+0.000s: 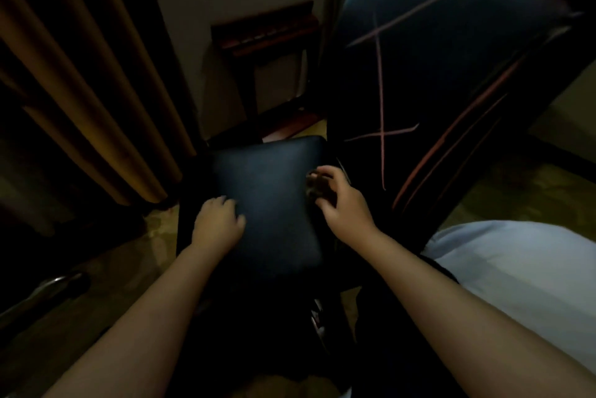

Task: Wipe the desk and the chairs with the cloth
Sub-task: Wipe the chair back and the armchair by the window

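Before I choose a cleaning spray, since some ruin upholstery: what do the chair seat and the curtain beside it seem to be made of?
Chair seat: padded leather or vinyl, going by its smooth dark surface with a soft sheen and rounded corners; which of the two is unclear. Curtain: woven fabric, matte ochre-brown, hanging in deep pleats. The dim light limits detail.

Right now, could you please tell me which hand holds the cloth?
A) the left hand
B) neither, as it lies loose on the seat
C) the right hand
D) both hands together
C: the right hand pinches the small dark cloth at the right edge of the padded chair seat, while the left hand rests on the seat and holds nothing.
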`<control>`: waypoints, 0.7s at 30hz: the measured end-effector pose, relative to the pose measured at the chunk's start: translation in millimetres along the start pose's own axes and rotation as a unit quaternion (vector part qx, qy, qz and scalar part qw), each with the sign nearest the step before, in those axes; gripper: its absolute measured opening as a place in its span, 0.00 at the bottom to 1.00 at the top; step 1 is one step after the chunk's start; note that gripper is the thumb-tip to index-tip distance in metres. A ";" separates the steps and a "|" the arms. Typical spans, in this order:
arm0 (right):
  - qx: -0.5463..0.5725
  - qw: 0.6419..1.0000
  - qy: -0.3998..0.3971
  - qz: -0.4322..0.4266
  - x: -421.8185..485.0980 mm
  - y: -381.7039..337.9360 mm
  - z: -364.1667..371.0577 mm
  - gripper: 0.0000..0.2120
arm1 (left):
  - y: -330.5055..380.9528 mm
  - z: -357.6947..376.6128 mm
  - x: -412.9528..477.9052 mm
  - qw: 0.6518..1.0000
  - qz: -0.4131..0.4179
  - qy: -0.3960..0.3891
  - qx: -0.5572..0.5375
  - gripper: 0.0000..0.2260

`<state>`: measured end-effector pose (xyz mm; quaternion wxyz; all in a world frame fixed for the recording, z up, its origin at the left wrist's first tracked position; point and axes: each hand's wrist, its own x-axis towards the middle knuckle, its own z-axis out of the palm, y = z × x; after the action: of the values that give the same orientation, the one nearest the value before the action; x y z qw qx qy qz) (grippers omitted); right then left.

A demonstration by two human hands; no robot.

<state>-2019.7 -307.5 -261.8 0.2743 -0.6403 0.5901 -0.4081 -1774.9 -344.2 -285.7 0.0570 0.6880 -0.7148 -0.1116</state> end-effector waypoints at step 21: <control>0.070 0.960 0.043 -0.267 -42.0 -187.3 -122.2 0.16 | 148.8 -205.2 -114.0 0.796 0.260 0.055 -0.543 0.26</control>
<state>-2022.2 -221.8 -51.0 0.1737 -0.7356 0.3787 -0.5342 -1865.8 -243.0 -43.3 0.4876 0.3370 -0.6845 -0.4244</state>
